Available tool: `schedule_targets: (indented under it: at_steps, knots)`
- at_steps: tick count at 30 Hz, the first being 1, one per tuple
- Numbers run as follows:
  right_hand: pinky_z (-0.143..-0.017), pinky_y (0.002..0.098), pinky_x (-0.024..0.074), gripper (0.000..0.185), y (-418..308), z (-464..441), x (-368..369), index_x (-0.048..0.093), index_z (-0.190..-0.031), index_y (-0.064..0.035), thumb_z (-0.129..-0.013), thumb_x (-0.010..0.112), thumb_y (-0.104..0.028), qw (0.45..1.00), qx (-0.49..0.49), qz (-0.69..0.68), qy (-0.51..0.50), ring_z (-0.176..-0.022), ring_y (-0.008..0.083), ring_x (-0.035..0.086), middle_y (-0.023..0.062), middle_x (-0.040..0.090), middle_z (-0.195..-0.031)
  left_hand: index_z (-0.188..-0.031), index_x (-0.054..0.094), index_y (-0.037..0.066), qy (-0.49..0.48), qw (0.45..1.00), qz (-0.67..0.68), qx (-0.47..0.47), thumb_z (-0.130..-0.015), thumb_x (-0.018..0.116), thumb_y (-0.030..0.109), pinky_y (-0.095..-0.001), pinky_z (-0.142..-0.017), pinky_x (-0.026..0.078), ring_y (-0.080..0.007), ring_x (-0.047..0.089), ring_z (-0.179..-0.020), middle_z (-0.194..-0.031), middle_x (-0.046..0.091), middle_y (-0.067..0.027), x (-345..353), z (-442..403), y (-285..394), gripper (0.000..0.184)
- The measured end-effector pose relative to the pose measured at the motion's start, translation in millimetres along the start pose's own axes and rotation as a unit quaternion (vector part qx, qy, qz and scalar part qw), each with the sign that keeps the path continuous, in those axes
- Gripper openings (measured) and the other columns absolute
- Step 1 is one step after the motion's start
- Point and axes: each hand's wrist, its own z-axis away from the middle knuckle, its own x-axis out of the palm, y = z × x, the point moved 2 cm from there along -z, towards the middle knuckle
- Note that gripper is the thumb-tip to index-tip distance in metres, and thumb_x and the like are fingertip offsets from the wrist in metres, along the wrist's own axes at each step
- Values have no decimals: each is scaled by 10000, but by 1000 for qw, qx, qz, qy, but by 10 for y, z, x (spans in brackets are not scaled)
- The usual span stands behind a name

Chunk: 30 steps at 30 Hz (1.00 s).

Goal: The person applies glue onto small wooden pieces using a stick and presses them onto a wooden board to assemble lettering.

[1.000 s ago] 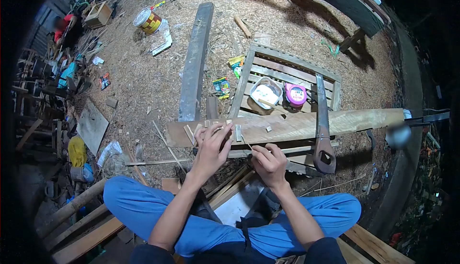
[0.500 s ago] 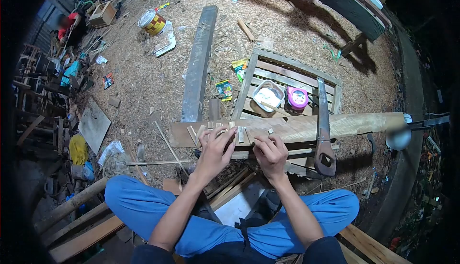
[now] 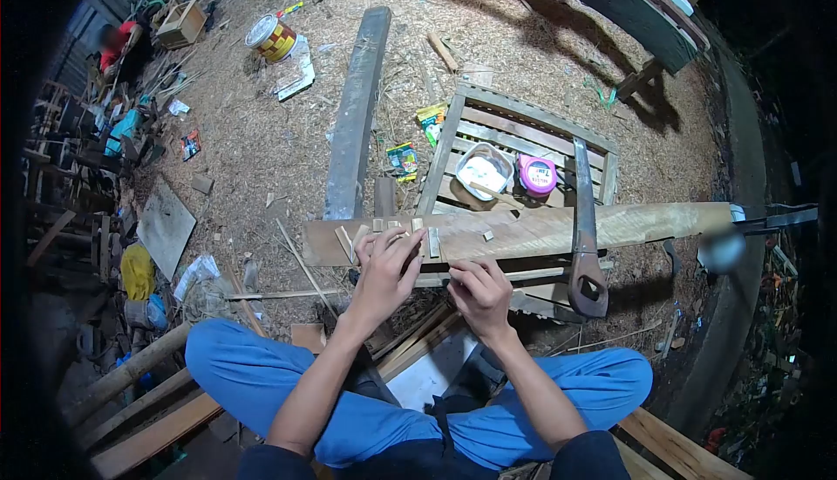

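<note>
A long wooden plank lies crosswise before me, with several small wood pieces on its left part. My left hand is over these pieces, its fingers curled and closed; what they hold, if anything, is hidden. Just right of it, a pale wood strip rests on the plank. My right hand is at the plank's front edge with fingers bent together, and I cannot make out anything in them. A small wood block sits on the plank beyond it. A handsaw lies across the plank to the right.
Behind the plank, a slatted wooden frame bears a white tub and a pink tape measure. A thick beam lies to the left. A paint bucket stands farther off. A person in red is at the far left.
My right hand has moved slightly left and down, away from the small block, which now shows fully. My left hand stays over the wood pieces. The view has shifted a little.
</note>
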Motion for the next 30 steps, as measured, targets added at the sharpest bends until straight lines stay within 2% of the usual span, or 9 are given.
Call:
schedule_targets:
  at_steps: [7,13,22,30]
  knots:
    - [-744,390,556,247,-123,34,-112,733,-930,-71,-704,832,-57,999,39,-18,-5,-897,267,663,39,750,-1007,-1433,611,110,-20,1000,6,-13,-956,695,155,-497,-1163,224,-257,523,-1339,-1291,649,-132,17,28,-86,487]
    - [-747,390,558,244,-94,-71,-135,732,-923,-65,-704,837,-40,996,72,-2,47,-896,284,665,43,759,-1005,-1422,618,103,-23,1000,9,-19,-968,681,168,-499,-1165,224,-258,523,-1347,-1301,648,-135,-21,30,-95,464]
    - [-740,393,555,214,51,-193,42,732,-924,-70,-730,817,-38,997,64,-15,31,-883,284,671,55,754,-970,-1430,617,100,-14,1000,7,-5,-970,679,168,-503,-1165,231,-262,527,-1342,-1286,673,-121,-24,39,-69,470]
    - [-771,381,561,224,-154,39,-64,727,-919,-48,-715,817,-25,994,97,-43,-1,-909,273,673,70,753,-978,-1413,626,93,-15,1000,10,-4,-964,684,158,-500,-1162,239,-263,530,-1331,-1273,681,-112,11,30,-81,457]
